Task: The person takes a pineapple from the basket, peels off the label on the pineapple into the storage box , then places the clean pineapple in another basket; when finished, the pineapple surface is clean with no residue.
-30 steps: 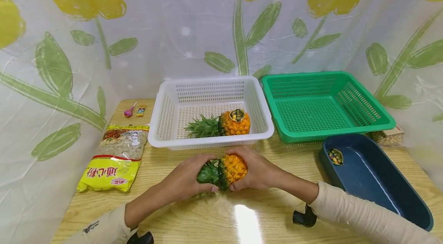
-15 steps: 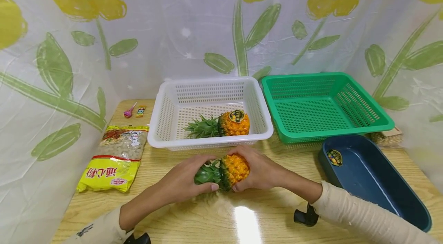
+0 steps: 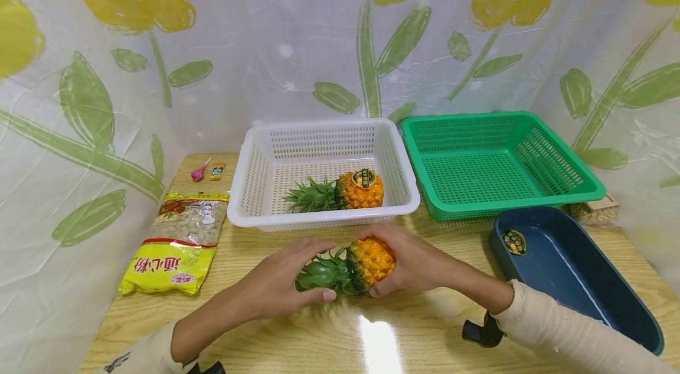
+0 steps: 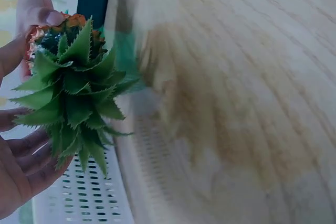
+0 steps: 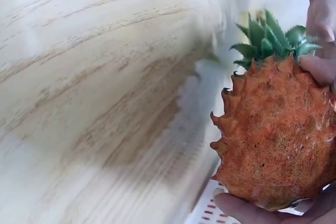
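Between the two hands, low over the tabletop point(image 3: 297, 341), is a pineapple point(image 3: 357, 271), on its side, crown twd the left hand, orange body in the right; can't tell if its underside touches the wood. Right hand point(image 3: 417, 259) = clamped on the body, fingers over the far side, thumb on the near side. Left hand point(image 3: 281, 282) = thumb & fingers spread apart round the green crown, not clenched; can't tell if they touch the leaves. L wrist view: spiky leaves in front of those fingers; R wrist view: knobbly orange skin, fingers under its base.

Just beyond the hands: white basket point(image 3: 319, 219) w/ a second pineapple point(image 3: 362, 192) lying inside, crown also pointing L, black-&-gold label on top. Beyond & to R of the right hand: green basket point(image 3: 473, 173), beside the white one. Nearer, R of the right hand: dark blue tub point(image 3: 571, 276), set at an angle, round sticker inside one end. Past that tub, partly hidden: clear bag point(image 3: 595, 213) w/ brownish bits.

L of the left hand: yellow bag point(image 3: 175, 244) of pasta, w/ a lollipop point(image 3: 198, 173) & small packet point(image 3: 216, 171) beyond it. Farthest from the hands: flower-print curtain point(image 3: 265, 67).
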Available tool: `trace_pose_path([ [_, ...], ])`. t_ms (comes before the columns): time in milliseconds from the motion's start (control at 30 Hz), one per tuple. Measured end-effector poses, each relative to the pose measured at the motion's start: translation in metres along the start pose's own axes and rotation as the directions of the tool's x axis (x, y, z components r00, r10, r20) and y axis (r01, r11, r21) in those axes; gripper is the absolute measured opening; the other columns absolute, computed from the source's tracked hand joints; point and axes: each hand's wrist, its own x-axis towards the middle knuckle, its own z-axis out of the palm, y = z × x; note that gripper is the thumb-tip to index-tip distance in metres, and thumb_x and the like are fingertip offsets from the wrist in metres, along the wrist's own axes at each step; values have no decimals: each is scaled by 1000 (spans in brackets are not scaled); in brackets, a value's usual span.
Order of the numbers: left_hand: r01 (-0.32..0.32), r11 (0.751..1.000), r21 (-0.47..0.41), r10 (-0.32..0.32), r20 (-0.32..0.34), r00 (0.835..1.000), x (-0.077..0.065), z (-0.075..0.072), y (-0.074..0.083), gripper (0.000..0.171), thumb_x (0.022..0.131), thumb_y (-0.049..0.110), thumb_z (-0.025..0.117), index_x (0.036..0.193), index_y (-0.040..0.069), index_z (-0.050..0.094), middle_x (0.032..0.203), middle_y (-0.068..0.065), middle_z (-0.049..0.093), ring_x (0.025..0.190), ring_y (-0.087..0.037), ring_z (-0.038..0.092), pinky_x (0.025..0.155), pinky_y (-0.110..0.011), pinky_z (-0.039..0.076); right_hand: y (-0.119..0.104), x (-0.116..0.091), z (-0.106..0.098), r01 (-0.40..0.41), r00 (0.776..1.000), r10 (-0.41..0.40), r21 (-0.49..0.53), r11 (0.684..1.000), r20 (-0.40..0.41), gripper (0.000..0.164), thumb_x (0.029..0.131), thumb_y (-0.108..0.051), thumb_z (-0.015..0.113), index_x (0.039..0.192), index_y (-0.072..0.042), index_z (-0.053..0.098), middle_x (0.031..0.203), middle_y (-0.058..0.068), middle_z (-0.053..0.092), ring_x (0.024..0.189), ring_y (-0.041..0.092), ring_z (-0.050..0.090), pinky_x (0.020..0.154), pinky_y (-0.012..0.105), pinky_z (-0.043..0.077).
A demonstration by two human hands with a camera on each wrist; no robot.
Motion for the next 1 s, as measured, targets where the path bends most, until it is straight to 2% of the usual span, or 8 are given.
trace_pose_path([
  [233,5,999,-39,-5,-8,1000,-4,-15,7,76,88,67,62,150,27,45,149,-3,51,130,-30,55,99,-57,49,4,-10,-12,-13,1000,13,0,1000,-22,86,63,-29,93,138,-21,52,130,6,53,101,20,56,75,29,53],
  [400,-20,999,-45,17,-68,998,-5,-22,5,72,89,65,64,147,27,46,143,5,53,122,-20,59,95,-49,52,7,-17,-19,14,999,-14,-8,1000,-30,86,63,-30,93,138,-22,53,131,5,54,98,18,57,73,27,53],
  [533,-39,998,-42,33,-123,992,-6,-29,3,67,89,60,67,144,24,50,136,7,56,120,-16,59,94,-46,53,7,-23,-26,6,1000,-6,0,1000,-27,83,63,-28,93,135,-22,53,128,3,54,98,18,57,72,27,54],
  [700,-56,997,-53,46,-164,985,-2,-38,-5,61,90,52,71,140,22,53,128,7,59,119,-16,58,95,-45,52,8,-31,-34,-26,999,25,-18,1000,-28,82,64,-29,93,134,-21,52,121,-1,56,93,16,58,68,26,55],
  [867,-67,998,-11,63,-205,977,3,-46,-18,59,91,45,73,139,17,55,127,2,61,117,-20,60,95,-46,52,8,-36,-41,-29,999,26,-52,998,-46,82,64,-34,91,135,-20,53,118,-1,58,88,13,58,64,25,54],
  [1000,-109,994,15,109,-239,965,6,-50,-29,54,91,38,74,137,17,57,123,0,62,115,-20,60,94,-47,52,9,-39,-45,-41,997,37,-68,997,-63,82,63,-37,92,134,-23,53,115,-3,59,86,11,60,64,25,54],
])
